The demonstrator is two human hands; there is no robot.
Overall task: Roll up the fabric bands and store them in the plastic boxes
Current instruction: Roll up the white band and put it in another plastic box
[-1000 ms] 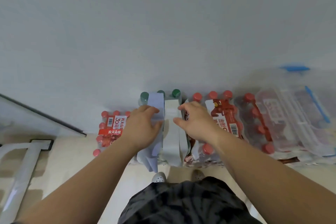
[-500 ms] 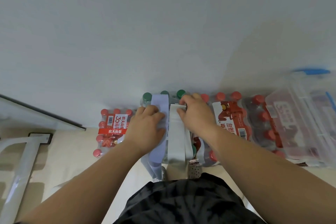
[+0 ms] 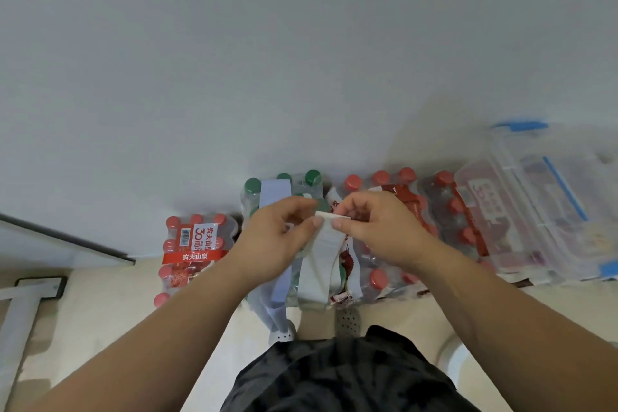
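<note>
The pale grey-green band (image 3: 321,264) hangs with its long axis running from the hands down toward the person's feet, over the packs of bottles (image 3: 394,244), and its top edge is held level between both hands. The left hand (image 3: 281,237) and the right hand (image 3: 378,231) each close a thumb-and-finger grip on that edge, equally near, so rolling can probably begin there. A lilac band (image 3: 272,197) lies just to the left, and the plastic box (image 3: 535,211) stands well apart on the right.
</note>
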